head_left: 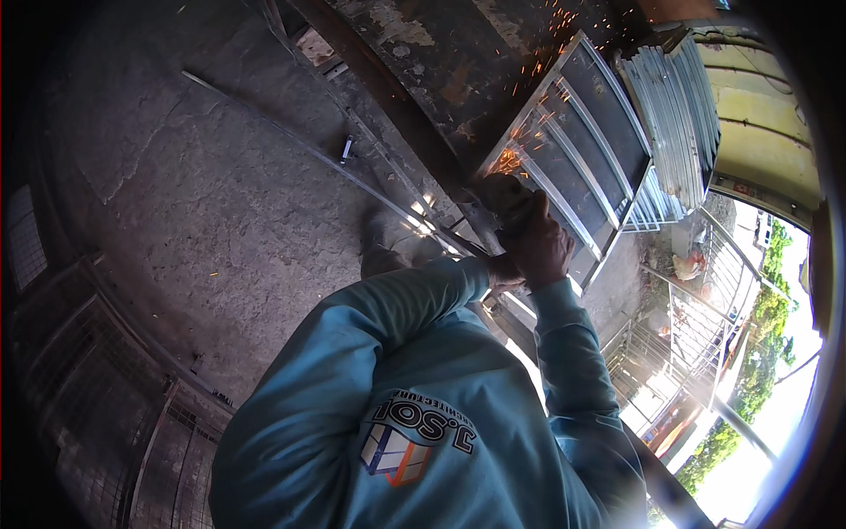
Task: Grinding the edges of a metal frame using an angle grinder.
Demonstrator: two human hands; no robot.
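Note:
An angle grinder (502, 196), dark and partly in shadow, throws orange sparks at the near left corner of a metal frame with pale slats (577, 152). Around the grinder's body my right hand (542, 245) is closed, its fingers wrapped over the near end. My left hand (503, 271) lies just below and left of it, close to the grinder's rear end. Its fingers are mostly hidden behind the right hand and wrist, so its grip does not show. The grinder's disc is hard to make out. Both arms wear teal sleeves.
The frame lies on a dark, worn worktable (414, 44) with a rusty edge beam (388, 88). Corrugated metal sheets (677, 119) stand beyond it. A long thin metal bar (264, 125) crosses the concrete floor at left. White metal grilles (696, 326) stand at right.

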